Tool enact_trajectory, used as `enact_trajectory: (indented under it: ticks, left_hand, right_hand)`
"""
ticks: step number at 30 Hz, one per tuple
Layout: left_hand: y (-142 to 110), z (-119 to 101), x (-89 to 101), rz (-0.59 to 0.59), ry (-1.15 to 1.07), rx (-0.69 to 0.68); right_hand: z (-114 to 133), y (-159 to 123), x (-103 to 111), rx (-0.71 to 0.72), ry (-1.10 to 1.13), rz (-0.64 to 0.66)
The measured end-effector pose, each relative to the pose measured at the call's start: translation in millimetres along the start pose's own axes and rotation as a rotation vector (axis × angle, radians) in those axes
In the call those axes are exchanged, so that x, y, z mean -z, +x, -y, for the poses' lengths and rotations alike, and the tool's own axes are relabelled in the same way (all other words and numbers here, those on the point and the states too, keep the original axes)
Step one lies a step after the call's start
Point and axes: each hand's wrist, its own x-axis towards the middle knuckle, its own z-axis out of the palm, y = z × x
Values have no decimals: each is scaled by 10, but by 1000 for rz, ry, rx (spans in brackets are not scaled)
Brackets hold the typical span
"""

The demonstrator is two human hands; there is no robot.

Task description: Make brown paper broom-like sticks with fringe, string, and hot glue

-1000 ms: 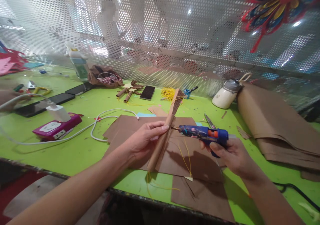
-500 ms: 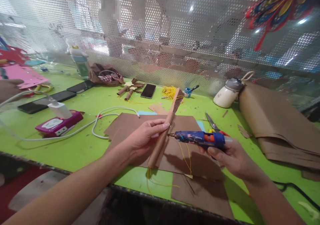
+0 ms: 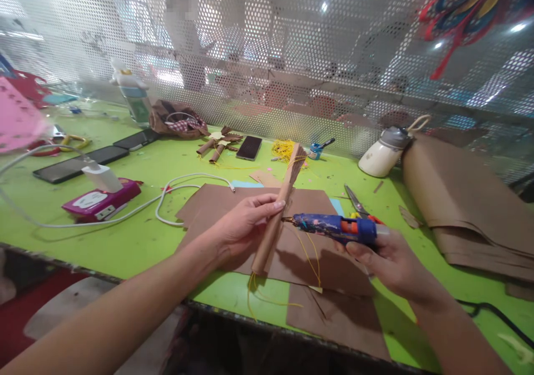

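Note:
My left hand is closed round a rolled brown paper tube, its thumb on top. The tube is tilted; its far end is cut into a fringe, and yellow strings hang out of the near end. In my right hand is a blue hot glue gun with an orange part, pointing left. Its nozzle is at the tube's right side, just below my left thumb; whether it touches I cannot tell. Beneath both hands lie brown paper sheets. Scissors lie behind the glue gun, partly hidden.
On the green table a purple power strip with a white cable is at left. Finished brown paper pieces, a phone and yellow string lie behind. A white bottle and folded brown paper are at right.
The glue gun's nozzle has moved down along the tube from beside my left thumb to just below it. At far left, another person's hand has left view and pink paper has been lifted.

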Motion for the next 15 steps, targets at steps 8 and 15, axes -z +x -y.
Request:
enact_trajectory:
  ticks: [8,15]
  left_hand:
    - [11,11,13,1,-15,6]
    - [9,32,7,10,-20,0]
  right_hand:
    - [30,17,11,-1,39,-19]
    - [-19,44,15,12,6,-90]
